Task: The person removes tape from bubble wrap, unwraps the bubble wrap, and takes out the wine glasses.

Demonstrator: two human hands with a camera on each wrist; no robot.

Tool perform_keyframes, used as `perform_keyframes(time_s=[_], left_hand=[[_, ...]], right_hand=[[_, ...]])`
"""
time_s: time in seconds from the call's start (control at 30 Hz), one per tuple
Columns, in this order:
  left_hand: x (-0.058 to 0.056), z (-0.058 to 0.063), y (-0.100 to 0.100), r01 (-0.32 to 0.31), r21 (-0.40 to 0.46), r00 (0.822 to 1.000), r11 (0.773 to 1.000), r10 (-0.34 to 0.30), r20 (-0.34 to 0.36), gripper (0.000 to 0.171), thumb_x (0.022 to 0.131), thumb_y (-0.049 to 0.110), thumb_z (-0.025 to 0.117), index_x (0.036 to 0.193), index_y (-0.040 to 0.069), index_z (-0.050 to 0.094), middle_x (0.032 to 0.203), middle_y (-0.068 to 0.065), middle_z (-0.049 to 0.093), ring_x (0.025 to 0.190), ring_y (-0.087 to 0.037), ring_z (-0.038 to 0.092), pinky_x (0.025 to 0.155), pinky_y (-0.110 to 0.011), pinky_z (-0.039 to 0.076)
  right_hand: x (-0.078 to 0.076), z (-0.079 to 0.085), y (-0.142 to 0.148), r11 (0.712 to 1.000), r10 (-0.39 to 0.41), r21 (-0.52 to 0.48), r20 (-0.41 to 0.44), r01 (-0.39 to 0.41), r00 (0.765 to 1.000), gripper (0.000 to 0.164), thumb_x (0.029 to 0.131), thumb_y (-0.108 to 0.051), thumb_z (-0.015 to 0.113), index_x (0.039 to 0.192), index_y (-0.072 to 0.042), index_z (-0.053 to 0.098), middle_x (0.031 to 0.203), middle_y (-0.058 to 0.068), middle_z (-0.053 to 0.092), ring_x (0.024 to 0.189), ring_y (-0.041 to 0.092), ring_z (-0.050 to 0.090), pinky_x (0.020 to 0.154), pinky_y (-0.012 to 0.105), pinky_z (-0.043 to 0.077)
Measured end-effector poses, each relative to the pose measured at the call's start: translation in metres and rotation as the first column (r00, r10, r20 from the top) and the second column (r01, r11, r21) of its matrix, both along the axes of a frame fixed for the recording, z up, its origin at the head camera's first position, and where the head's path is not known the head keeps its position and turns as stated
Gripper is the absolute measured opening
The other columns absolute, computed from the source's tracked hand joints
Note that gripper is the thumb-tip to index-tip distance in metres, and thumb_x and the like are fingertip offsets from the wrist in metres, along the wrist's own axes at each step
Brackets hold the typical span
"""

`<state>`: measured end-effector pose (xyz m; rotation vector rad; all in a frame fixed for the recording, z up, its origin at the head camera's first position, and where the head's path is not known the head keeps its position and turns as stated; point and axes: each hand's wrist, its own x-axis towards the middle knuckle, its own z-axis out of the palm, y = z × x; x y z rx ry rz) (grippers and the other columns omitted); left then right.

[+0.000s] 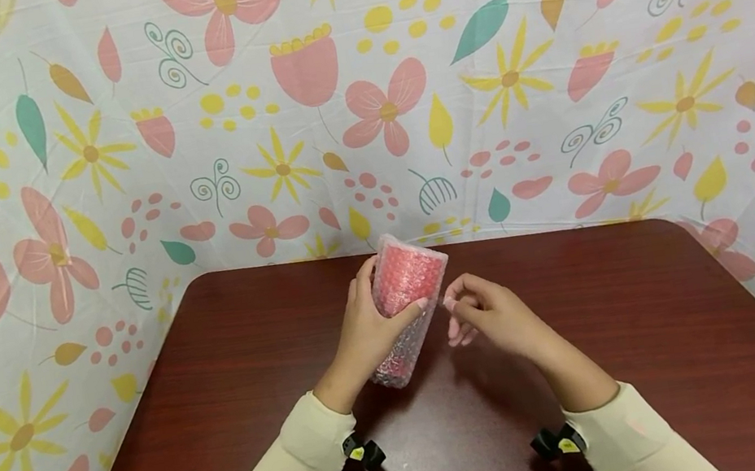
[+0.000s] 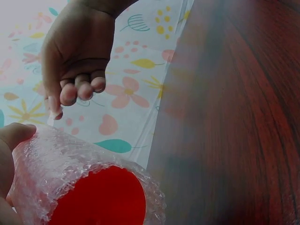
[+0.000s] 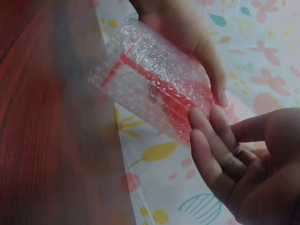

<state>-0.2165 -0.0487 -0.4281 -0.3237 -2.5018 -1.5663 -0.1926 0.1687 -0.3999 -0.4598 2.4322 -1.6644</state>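
Observation:
A bubble-wrapped package (image 1: 403, 285) with a red item inside is held tilted above the table by my left hand (image 1: 370, 327). The left thumb lies across its near face, the other fingers behind it. A flat red end (image 2: 103, 199) shows in the left wrist view. My right hand (image 1: 497, 315) is close beside the package's right edge, thumb and index fingertips together, other fingers bent. Whether these fingertips pinch a bit of the wrap is too fine to tell. In the right wrist view, the right fingers (image 3: 225, 157) overlap the clear wrap (image 3: 154, 51).
Beneath both hands spreads a dark reddish-brown wooden table (image 1: 234, 357). A white cloth (image 1: 457, 173) with flower and leaf prints hangs behind the table and along its sides. Each sleeve cuff carries a small black camera (image 1: 365, 453).

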Motion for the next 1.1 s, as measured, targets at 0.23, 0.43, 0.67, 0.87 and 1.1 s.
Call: perform_keyframes(time_s=[0.23, 0.43, 0.67, 0.87, 1.1], left_hand=[[-0.0010, -0.0007, 0.0009, 0.014, 0.005, 1.000, 1.000, -0.014, 0.007, 0.096, 0.076, 0.054, 0.084, 0.154, 0.033, 0.031, 0.137, -0.007, 0.048, 0.114, -0.024, 0.057, 0.096, -0.046, 0.051], [0.0004, 0.0002, 0.0022, 0.028, -0.008, 1.000, 1.000, -0.028, 0.003, 0.096, 0.077, 0.053, 0.084, 0.154, 0.030, 0.031, 0.138, -0.009, 0.047, 0.115, -0.024, 0.057, 0.096, -0.046, 0.052], [0.0022, -0.0001, 0.0046, 0.024, -0.035, 1.000, 0.999, -0.025, -0.006, 0.097, 0.077, 0.050, 0.085, 0.155, 0.028, 0.031, 0.140, -0.010, 0.046, 0.119, -0.026, 0.055, 0.099, -0.048, 0.050], [0.0029, 0.0006, 0.0053, 0.012, -0.061, 1.000, 0.998, -0.011, 0.005, 0.100, 0.077, 0.055, 0.083, 0.157, 0.025, 0.032, 0.136, -0.010, 0.046, 0.114, -0.025, 0.056, 0.099, -0.047, 0.050], [0.0006, -0.0009, 0.0030, 0.093, -0.026, 0.994, 0.995, -0.091, 0.065, 0.095, 0.079, 0.059, 0.080, 0.156, 0.031, 0.031, 0.140, -0.005, 0.054, 0.118, -0.022, 0.059, 0.098, -0.046, 0.052]], right_hand=[[-0.0017, -0.0015, 0.0001, 0.999, 0.021, -0.028, 0.009, -0.021, 1.000, 0.014, 0.102, -0.007, 0.051, 0.109, 0.005, 0.051, 0.083, 0.021, 0.071, 0.081, 0.036, 0.075, 0.073, 0.051, 0.061], [-0.0010, -0.0003, 0.0003, 0.999, 0.015, 0.031, -0.045, -0.013, 0.999, 0.019, 0.099, -0.018, 0.065, 0.100, -0.002, 0.055, 0.071, 0.014, 0.068, 0.072, 0.039, 0.073, 0.066, 0.044, 0.061], [-0.0023, -0.0023, 0.0003, 0.998, 0.055, 0.030, -0.068, -0.053, 0.996, 0.015, 0.100, -0.012, 0.064, 0.098, 0.000, 0.055, 0.068, 0.014, 0.065, 0.067, 0.034, 0.072, 0.065, 0.044, 0.060], [-0.0014, -0.0014, -0.0014, 0.998, 0.062, -0.003, -0.063, -0.062, 0.996, 0.014, 0.101, -0.010, 0.061, 0.100, 0.003, 0.054, 0.070, 0.016, 0.068, 0.070, 0.038, 0.072, 0.066, 0.044, 0.061], [-0.0032, -0.0038, -0.0013, 0.997, 0.064, -0.032, -0.010, -0.065, 0.998, 0.017, 0.104, -0.009, 0.051, 0.111, 0.007, 0.054, 0.086, 0.021, 0.072, 0.078, 0.027, 0.074, 0.075, 0.044, 0.062]])
